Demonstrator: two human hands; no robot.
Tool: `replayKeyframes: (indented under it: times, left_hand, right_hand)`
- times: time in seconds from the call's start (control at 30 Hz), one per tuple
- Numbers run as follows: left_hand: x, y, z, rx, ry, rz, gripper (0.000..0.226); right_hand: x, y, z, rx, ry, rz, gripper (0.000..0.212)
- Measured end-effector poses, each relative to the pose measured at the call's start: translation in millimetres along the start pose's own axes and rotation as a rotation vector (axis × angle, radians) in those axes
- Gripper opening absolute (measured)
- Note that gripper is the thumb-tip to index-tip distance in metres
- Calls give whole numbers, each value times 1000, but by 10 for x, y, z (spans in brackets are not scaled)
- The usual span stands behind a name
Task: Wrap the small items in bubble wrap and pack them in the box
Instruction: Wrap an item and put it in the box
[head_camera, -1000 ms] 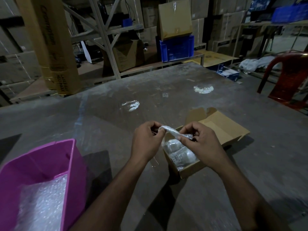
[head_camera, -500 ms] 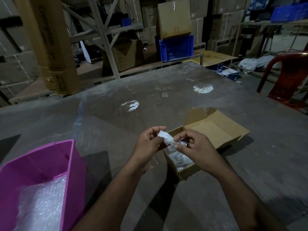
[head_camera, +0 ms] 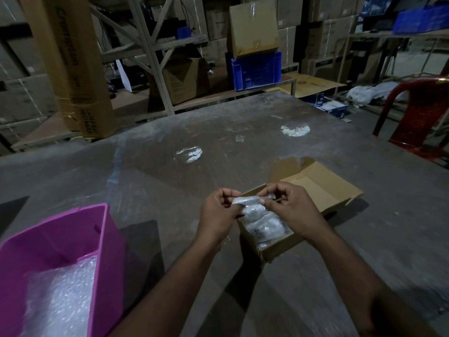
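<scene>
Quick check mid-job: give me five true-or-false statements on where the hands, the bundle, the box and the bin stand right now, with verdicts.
1. Both hands pinch one bubble-wrapped bundle above the box. True: left hand, right hand.
2. The cardboard box is shut. False: its flap lies open.
3. Wrapped items already lie in the box. True.
4. The pink bin holds nothing. False: bubble wrap lies in it.
5. The pink bin sits to the right of the box. False: it sits to its left, apart from it, on the table.
</scene>
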State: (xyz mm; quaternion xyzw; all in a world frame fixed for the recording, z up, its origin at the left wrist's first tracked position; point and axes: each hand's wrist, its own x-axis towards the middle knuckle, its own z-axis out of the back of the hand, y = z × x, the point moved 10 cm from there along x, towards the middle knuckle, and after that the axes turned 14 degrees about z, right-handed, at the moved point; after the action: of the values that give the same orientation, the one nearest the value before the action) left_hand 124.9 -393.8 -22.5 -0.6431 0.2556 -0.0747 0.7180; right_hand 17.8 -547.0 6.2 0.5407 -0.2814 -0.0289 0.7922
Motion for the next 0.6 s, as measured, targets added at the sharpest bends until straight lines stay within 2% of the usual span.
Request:
replayKeyframes:
  times: [0.1, 0.2, 0.33, 0.5, 0.6]
  left_hand:
    - [34, 29, -8, -98, -44, 32, 23]
    - [31, 63, -43, -72, -83, 28, 26]
    - [-9, 99, -162, -12, -61, 13, 27]
    - [-72, -44, -248, 197, 13, -142, 30]
    - [-145, -136, -350, 323, 106, -242, 18]
  right_hand:
    - [-48, -27, -143, 40, 47, 9, 15]
    - [-113, -113, -224, 127, 62, -76, 26]
    - [-129, -174, -139, 99, -21, -98, 17]
    - [-101, -198, -11, 134, -95, -103, 16]
    - [-65, -222, 35, 141, -111, -96, 20]
